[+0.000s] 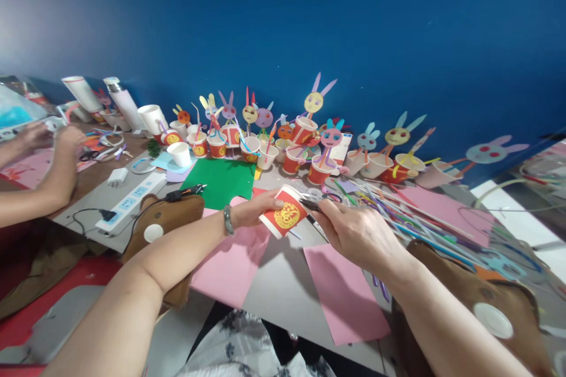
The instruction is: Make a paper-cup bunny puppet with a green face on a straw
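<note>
My left hand (pixel 254 210) grips a red paper cup (pixel 285 212) with a gold emblem, held on its side over the grey table (pixel 283 283). A bracelet sits on that wrist. My right hand (pixel 354 230) is closed round a pair of scissors (pixel 315 215) whose blades meet the cup's rim. Pink paper sheets (pixel 342 291) lie under and beside both hands.
A row of paper-cup rabbit figures (pixel 318 153) stands along the blue wall. A green sheet (pixel 221 182), coloured straws (pixel 411 218), a power strip (pixel 132 197) and brown bags (pixel 165 221) lie around. Another person's hands (pixel 53 138) work at the far left.
</note>
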Demonstrator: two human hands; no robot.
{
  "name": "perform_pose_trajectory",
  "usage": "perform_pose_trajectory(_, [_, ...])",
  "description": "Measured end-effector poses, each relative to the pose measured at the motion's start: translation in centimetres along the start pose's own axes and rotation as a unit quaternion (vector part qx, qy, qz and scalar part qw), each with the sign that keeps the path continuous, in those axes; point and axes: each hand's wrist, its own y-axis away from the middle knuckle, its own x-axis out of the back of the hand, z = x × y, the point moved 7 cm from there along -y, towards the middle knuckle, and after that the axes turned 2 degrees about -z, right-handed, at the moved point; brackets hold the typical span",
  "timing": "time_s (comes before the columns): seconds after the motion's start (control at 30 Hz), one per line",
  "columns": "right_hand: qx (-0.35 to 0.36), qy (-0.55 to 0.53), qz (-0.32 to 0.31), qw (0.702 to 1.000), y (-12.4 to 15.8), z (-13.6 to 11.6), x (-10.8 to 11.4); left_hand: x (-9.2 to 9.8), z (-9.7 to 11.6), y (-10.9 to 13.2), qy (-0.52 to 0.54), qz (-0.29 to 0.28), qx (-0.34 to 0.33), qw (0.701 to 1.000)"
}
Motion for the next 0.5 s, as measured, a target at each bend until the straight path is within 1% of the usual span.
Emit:
perform_pose_trajectory(0.23, [-0.005, 0.011, -0.003, 1.0, 0.1, -0.08, 0.03, -0.29, 0.2, 0.09, -0.006, 0.022, -0.007, 1.0])
perform_pose_trajectory(0.5, [-0.022, -0.022, -0.035, 0.999, 0.03, 0.21, -0.64, -0.38, 0.16, 0.06, 0.007, 0.033, -0.009, 0.999])
